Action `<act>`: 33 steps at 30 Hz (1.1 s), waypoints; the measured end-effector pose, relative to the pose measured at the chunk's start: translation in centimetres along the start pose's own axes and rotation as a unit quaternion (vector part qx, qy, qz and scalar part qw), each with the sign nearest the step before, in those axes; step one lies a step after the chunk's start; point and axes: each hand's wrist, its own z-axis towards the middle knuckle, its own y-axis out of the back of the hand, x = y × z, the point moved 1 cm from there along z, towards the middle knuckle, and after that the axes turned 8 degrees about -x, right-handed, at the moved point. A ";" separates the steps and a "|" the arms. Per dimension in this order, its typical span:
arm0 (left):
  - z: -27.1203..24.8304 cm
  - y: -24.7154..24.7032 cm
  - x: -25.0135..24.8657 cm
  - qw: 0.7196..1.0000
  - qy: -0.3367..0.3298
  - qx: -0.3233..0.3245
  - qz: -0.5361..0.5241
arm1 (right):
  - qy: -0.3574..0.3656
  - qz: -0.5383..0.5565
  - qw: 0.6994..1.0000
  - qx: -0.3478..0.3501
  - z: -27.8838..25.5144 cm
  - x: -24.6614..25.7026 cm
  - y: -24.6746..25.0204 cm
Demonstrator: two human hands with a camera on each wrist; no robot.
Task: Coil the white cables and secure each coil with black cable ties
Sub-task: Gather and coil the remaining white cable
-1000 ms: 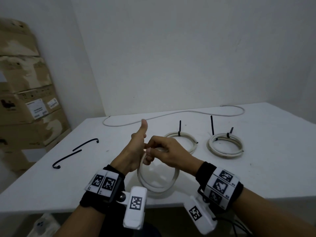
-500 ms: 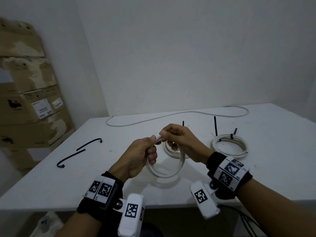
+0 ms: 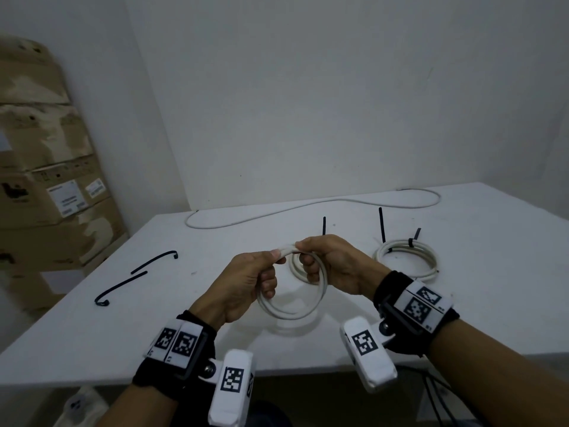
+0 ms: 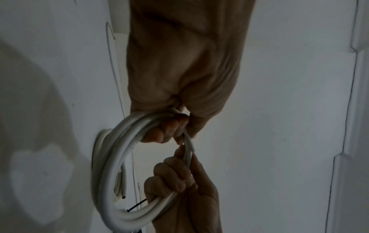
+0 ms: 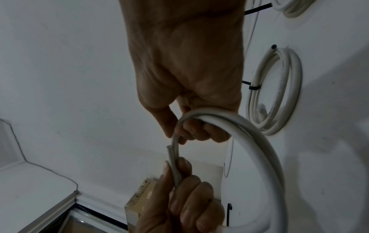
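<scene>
Both hands hold a coil of white cable [image 3: 291, 315] upright, a little above the white table [image 3: 92, 334]. My left hand [image 3: 271, 269] grips its upper left side, my right hand [image 3: 308, 260] its top. In the left wrist view my left hand [image 4: 169, 130] curls round the coil [image 4: 107, 173], and the cable's cut end [image 4: 190, 145] pokes out between the two hands. In the right wrist view my right hand [image 5: 199, 130] closes round the coil [image 5: 259, 141]. Two loose black cable ties [image 3: 157, 260] [image 3: 120, 288] lie at the left.
A tied coil [image 3: 406, 260] lies to the right, with black tie tails standing up. Another tied coil [image 3: 297, 269] lies partly hidden behind my hands. A long loose white cable [image 3: 308, 206] runs along the table's back edge. Cardboard boxes [image 3: 46, 195] are stacked at the left.
The coil has been lifted off the table and now stands upright. My left hand, open with its thumb up a second ago, has closed round the coil. Both hands rose slightly.
</scene>
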 end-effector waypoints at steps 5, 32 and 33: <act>0.2 0.2 0.1 0.997 -0.030 -0.031 0.069 | 0.018 0.005 1.000 0.000 0.2 -0.3 -0.2; -2.3 10.8 -0.5 0.983 -0.005 -0.078 0.166 | 0.166 -0.212 0.957 0.104 4.4 -2.0 -10.6; -2.5 11.9 -0.7 0.981 -0.008 -0.088 0.175 | 0.158 -0.212 0.957 0.120 4.9 -1.9 -11.7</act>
